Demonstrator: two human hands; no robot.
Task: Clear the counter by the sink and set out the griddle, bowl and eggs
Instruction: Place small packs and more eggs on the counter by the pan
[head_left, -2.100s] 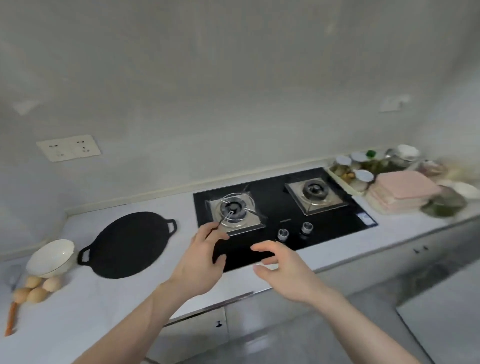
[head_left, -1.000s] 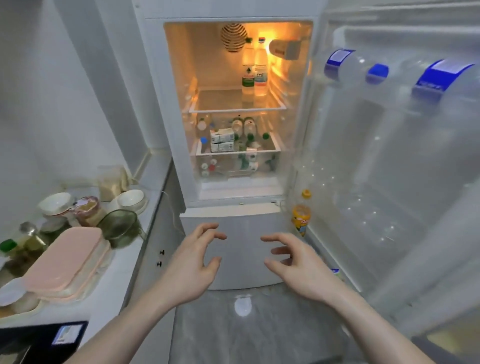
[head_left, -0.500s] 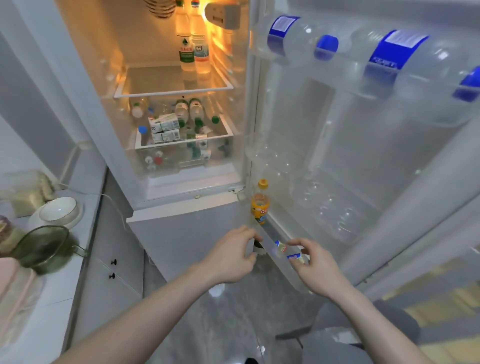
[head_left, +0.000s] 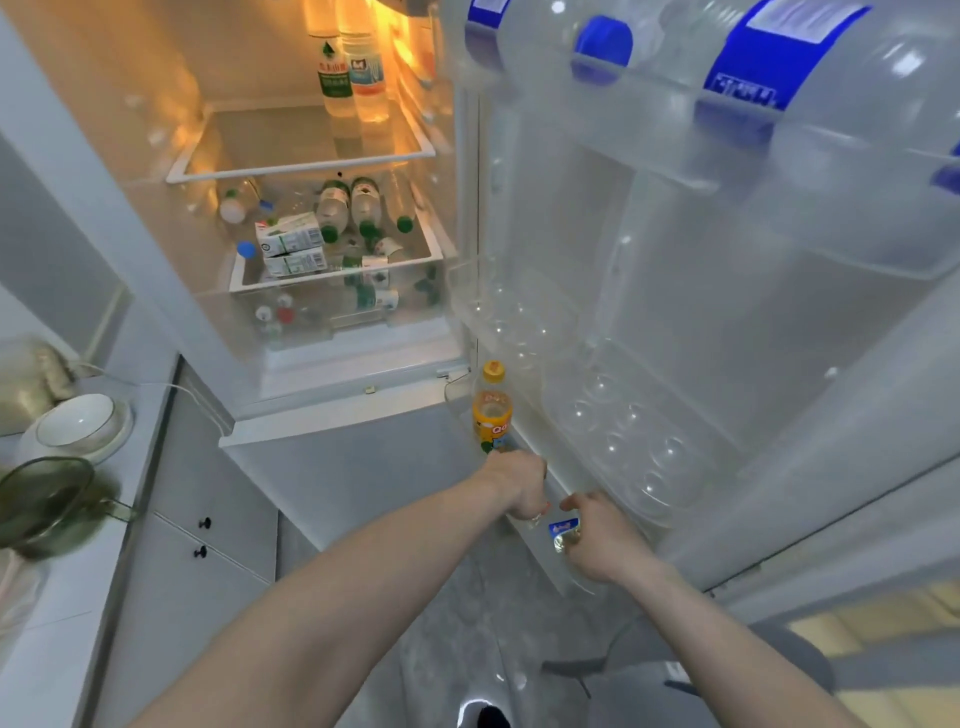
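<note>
The griddle and the eggs are out of view. I face an open fridge (head_left: 311, 249). Both my hands reach into the lowest shelf of the fridge door (head_left: 649, 467). My right hand (head_left: 597, 540) grips a small clear bottle with a blue label (head_left: 563, 532) at shelf level. My left hand (head_left: 519, 488) is just left of it, fingers curled down round a small clear item (head_left: 535, 519); whether that is part of the same bottle I cannot tell. A white bowl (head_left: 78, 423) sits on the counter at the far left.
An orange drink bottle (head_left: 492, 410) stands in the door shelf just behind my left hand. Large blue-labelled water bottles (head_left: 753, 57) fill the top door rack. A green glass jug (head_left: 47, 504) stands on the counter (head_left: 62, 649) at the left, above white cabinets (head_left: 208, 530).
I turned from the stove to the open fridge and stepped close. Both hands went from hanging open in the air down into the bottom door shelf and closed on small items there.
</note>
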